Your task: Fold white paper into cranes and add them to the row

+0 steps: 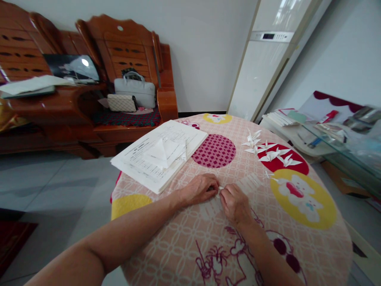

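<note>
Over the middle of the round table, my left hand [203, 188] and my right hand [235, 201] come close together. Both have their fingers closed around a small piece of white paper [220, 188], of which only a bit shows between the fingertips. Its folded shape is mostly hidden. Several white paper cranes [271, 154] stand to the right at the far side, partly on a red circle of the cloth. A small thin white folded piece [268, 174] lies nearer my right hand.
A stack of printed sheets [139, 157] lies at the table's left, with folded white paper [163, 153] on top. The patterned tablecloth [175, 242] covers the table. A glass-topped stand [342, 149] with clutter borders the right. Wooden chairs [127, 47] and a tall white cabinet unit [262, 63] stand behind.
</note>
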Demonstrator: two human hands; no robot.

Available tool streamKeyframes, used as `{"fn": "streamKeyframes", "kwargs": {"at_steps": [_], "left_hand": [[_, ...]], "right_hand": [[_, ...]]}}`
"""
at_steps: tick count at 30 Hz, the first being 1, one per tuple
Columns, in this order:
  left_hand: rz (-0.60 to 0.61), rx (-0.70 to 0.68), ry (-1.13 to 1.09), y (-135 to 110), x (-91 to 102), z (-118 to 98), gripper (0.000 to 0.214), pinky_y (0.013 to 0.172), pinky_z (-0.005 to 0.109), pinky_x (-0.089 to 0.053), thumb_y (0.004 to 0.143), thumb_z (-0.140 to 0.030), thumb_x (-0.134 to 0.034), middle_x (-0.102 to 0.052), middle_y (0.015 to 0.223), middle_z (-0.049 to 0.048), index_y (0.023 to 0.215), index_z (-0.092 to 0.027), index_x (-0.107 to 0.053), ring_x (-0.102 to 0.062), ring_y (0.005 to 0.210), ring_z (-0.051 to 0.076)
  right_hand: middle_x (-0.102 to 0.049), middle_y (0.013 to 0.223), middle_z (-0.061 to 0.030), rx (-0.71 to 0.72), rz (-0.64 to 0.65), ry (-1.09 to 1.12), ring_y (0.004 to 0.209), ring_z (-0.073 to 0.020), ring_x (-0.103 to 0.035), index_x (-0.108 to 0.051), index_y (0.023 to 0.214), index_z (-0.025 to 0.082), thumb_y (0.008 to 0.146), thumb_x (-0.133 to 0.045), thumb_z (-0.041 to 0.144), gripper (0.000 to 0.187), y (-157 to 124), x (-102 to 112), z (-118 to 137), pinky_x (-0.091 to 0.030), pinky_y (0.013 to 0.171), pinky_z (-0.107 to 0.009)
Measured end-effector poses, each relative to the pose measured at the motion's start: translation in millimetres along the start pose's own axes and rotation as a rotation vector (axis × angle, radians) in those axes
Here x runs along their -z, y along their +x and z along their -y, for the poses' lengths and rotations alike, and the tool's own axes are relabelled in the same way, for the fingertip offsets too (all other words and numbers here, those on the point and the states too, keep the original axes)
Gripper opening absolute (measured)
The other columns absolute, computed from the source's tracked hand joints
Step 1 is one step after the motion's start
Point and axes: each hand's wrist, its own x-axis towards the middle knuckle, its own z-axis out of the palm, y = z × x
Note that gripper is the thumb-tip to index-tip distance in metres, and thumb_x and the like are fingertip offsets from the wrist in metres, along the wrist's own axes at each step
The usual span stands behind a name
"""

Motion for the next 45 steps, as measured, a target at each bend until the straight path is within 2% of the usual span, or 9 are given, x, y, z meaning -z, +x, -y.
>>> {"fn": "streamKeyframes", "kwargs": {"at_steps": [5, 8, 16, 21, 26, 45], "left_hand": [[-0.033, 0.079, -0.024, -1, -0.8, -3, 0.009, 0.078, 0.024, -0.047, 0.08, -0.013, -0.059, -0.066, 0.092, 0.0074, 0.075, -0.013, -0.066, -0.061, 0.085, 0.015], [-0.042, 0.111, -0.041, -1, -1.5, -5, 0.009, 0.08, 0.024, -0.047, 0.079, -0.012, -0.059, -0.067, 0.094, 0.0074, 0.074, -0.014, -0.066, -0.062, 0.086, 0.015], [-0.084, 0.177, -0.053, 0, -5.2, -9, 0.01, 0.078, 0.024, -0.047, 0.077, -0.01, -0.059, -0.067, 0.093, 0.0064, 0.072, -0.013, -0.067, -0.062, 0.083, 0.014], [-0.13, 0.265, -0.004, 4, -8.9, -13, 0.011, 0.074, 0.024, -0.047, 0.072, -0.009, -0.059, -0.067, 0.089, 0.0055, 0.066, -0.014, -0.066, -0.061, 0.078, 0.014], [-0.098, 0.337, 0.073, 11, -9.8, -12, 0.011, 0.069, 0.025, -0.046, 0.066, -0.009, -0.059, -0.066, 0.083, 0.0051, 0.062, -0.014, -0.067, -0.06, 0.074, 0.015], [-0.06, 0.34, 0.09, 12, -8.5, -13, 0.009, 0.069, 0.025, -0.045, 0.067, -0.008, -0.058, -0.065, 0.086, 0.006, 0.062, -0.013, -0.064, -0.059, 0.076, 0.015]], "right_hand": [[-0.056, 0.073, -0.0049, -0.17, 0.049, 0.264, 0.076, -0.0191, -0.053, -0.062, 0.068, 0.018, 0.085, -0.053, 0.01, 0.021, 1, 8, -4, -0.041, 0.067, -0.027], [-0.056, 0.072, -0.0042, -0.229, 0.039, 0.31, 0.075, -0.0188, -0.054, -0.063, 0.069, 0.019, 0.084, -0.054, 0.009, 0.02, 0, 10, -6, -0.041, 0.068, -0.028], [-0.057, 0.069, -0.0051, -0.293, 0.023, 0.236, 0.07, -0.0191, -0.054, -0.062, 0.063, 0.017, 0.081, -0.054, 0.008, 0.021, 2, 7, -3, -0.039, 0.065, -0.029], [-0.056, 0.064, -0.0048, -0.328, -0.018, 0.152, 0.065, -0.0186, -0.052, -0.058, 0.057, 0.019, 0.076, -0.055, 0.009, 0.023, 4, 3, -2, -0.036, 0.06, -0.028], [-0.057, 0.061, -0.0047, -0.345, -0.028, 0.1, 0.062, -0.0181, -0.051, -0.057, 0.054, 0.019, 0.074, -0.055, 0.009, 0.023, 7, 0, -1, -0.035, 0.058, -0.028], [-0.059, 0.068, -0.0071, -0.365, 0.011, 0.057, 0.069, -0.0211, -0.054, -0.057, 0.063, 0.019, 0.08, -0.055, 0.012, 0.019, 5, 0, 1, -0.037, 0.063, -0.031]]}}
